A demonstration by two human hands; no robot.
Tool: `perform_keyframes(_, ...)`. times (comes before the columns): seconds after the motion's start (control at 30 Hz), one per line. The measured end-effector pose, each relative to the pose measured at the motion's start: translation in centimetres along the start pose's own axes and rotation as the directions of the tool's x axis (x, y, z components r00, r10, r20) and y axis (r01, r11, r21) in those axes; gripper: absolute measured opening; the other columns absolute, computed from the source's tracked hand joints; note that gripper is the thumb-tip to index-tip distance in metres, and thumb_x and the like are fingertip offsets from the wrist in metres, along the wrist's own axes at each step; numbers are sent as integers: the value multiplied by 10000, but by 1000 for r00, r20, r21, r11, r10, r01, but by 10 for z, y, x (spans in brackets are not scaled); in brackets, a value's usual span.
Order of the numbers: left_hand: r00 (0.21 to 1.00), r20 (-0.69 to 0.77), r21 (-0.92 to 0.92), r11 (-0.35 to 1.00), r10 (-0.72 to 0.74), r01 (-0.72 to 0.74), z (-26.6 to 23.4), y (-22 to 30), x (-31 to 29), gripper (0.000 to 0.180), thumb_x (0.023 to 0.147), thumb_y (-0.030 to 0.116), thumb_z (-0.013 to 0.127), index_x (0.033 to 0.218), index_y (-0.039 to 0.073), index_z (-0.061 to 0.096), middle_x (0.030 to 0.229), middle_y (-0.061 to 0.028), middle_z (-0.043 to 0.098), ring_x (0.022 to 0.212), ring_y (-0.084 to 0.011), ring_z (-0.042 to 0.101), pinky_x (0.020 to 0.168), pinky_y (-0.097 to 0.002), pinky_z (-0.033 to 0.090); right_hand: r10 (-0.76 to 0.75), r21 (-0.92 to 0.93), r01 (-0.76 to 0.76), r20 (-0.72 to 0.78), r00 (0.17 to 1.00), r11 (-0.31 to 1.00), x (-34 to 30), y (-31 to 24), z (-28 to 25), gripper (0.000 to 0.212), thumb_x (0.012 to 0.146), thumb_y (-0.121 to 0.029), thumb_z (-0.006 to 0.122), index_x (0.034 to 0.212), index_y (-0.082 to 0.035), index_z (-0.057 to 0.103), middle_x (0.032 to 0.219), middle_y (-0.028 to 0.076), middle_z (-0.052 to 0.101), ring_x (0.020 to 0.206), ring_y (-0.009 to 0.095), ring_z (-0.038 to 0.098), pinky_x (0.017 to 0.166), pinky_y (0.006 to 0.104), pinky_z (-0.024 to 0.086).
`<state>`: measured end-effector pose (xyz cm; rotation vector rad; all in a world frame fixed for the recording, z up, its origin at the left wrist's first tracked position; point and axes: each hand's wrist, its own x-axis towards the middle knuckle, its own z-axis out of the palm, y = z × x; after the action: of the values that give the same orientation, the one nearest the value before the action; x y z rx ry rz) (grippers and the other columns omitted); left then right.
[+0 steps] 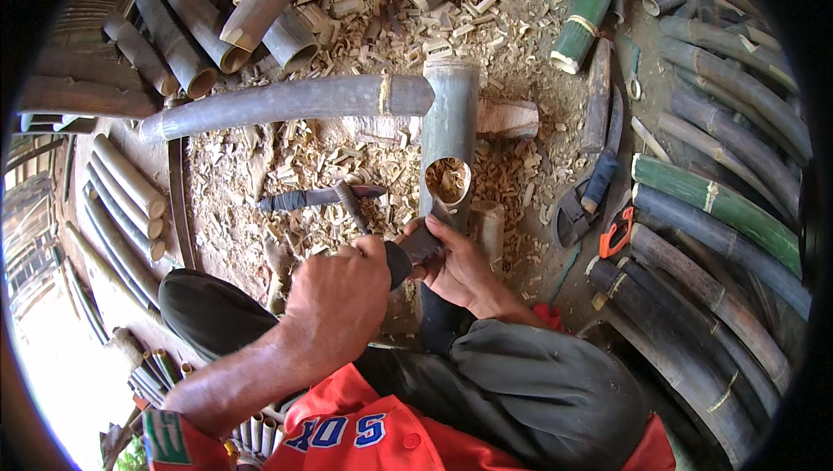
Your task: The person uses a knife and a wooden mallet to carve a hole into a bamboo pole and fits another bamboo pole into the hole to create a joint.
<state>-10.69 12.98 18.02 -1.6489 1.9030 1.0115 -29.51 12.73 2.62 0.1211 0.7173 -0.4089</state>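
A pale grey-green bamboo tube [449,115] extends away from me, with an oval hole cut in its near part and shavings visible inside. My left hand [337,296] is closed around the black handle of a dark-bladed knife [422,247]. My right hand [468,267] pinches the blade, thumb on top, and the blade's end meets the tube at the hole's near edge. Beyond my left fist a brown knobbed stick [350,206] juts up; I cannot tell whether the fist holds it. Another knife [299,199] with a wrapped handle lies on the shavings behind it.
A long curved bamboo piece [295,106] reaches from the left to the tube. Wood shavings [243,176] cover the ground. Cut bamboo lengths [186,28] lie far left, and green and dark ones [720,202] at right. An orange-handled tool [616,232] lies near my right knee.
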Motion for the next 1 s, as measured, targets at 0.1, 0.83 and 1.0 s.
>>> perform_keyframes(0.1, 986, 75, -79, 987, 146, -140, -27, -6, 8, 322, 790, 102, 683, 1007, -70, 518, 742, -239, 682, 746, -409, 728, 744, -540, 569, -36, 52, 35, 34, 999, 998, -1, 2, -7, 349, 1080, -340, 481, 1165, -42, 642, 1059, 143, 740, 922, 245, 750, 717, 410, 659)
perform_keyframes(0.83, 986, 164, -170, 985, 32, -4, -10, 0, 12, 507, 793, 181, 735, 1109, -105, 460, 860, -270, 704, 784, -434, 727, 693, -518, 579, -33, -30, 32, -50, 998, 999, -1, -5, -12, 306, 1061, -315, 521, 1167, -47, 624, 1038, 117, 705, 911, 236, 724, 654, 429, 650)
perform_keyframes(1.0, 980, 196, -379, 920, -20, 95, 21, 14, 19, 550, 807, 195, 715, 1142, -130, 424, 900, -335, 681, 882, -499, 704, 809, -575, 553, -78, -275, 27, -176, 981, 961, -11, -25, -14, 328, 1015, -336, 537, 1045, -39, 672, 904, 103, 702, 736, 223, 709, 564, 396, 614)
